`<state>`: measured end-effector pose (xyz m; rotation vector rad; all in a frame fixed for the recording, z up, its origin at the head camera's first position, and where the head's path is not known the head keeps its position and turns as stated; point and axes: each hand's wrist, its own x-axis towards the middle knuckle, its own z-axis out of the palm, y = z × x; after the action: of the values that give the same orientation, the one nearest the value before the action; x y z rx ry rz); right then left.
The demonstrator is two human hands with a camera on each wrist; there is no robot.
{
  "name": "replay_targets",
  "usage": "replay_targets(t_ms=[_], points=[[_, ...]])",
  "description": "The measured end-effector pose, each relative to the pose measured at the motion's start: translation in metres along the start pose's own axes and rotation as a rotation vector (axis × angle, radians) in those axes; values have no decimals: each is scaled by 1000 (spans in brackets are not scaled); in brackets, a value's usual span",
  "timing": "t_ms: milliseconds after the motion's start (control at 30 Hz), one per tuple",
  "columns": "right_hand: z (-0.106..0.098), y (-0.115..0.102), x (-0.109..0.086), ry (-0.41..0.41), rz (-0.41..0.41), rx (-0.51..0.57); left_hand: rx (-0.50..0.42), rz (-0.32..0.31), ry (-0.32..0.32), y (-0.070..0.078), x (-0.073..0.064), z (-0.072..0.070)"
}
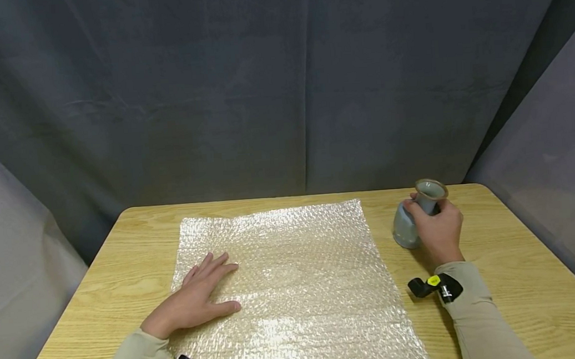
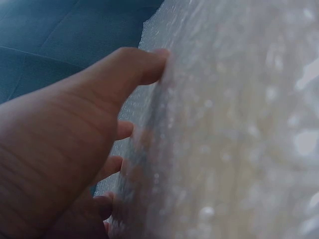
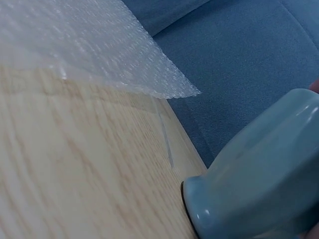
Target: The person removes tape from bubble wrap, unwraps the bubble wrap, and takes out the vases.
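A sheet of bubble wrap [image 1: 294, 273] lies flat over the middle of the wooden table. My left hand [image 1: 195, 297] rests on its left part, fingers spread and thumb out to the side; the left wrist view shows the fingertips right at the bubble surface. To the right of the sheet is a blue-grey glazed vase [image 1: 405, 229] with a brown rim. Around its neck my right hand [image 1: 440, 233] curls its fingers and thumb. The right wrist view shows the vase's base [image 3: 199, 206] close to the tabletop, with most of the hand out of that view.
The wooden table [image 1: 502, 242] has rounded far corners. A dark curtain [image 1: 211, 96] hangs behind it, and pale cloth [image 1: 557, 172] stands at both sides. One corner of the bubble wrap [image 3: 164, 84] lies near the table's far edge.
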<state>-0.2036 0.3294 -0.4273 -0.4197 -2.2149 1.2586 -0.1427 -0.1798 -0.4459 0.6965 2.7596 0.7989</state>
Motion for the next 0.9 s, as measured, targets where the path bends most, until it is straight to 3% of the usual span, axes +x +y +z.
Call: replay_targets(t_ms=[900], points=[[1, 4, 1, 3, -20, -19, 5, 6, -1, 3, -1, -2]])
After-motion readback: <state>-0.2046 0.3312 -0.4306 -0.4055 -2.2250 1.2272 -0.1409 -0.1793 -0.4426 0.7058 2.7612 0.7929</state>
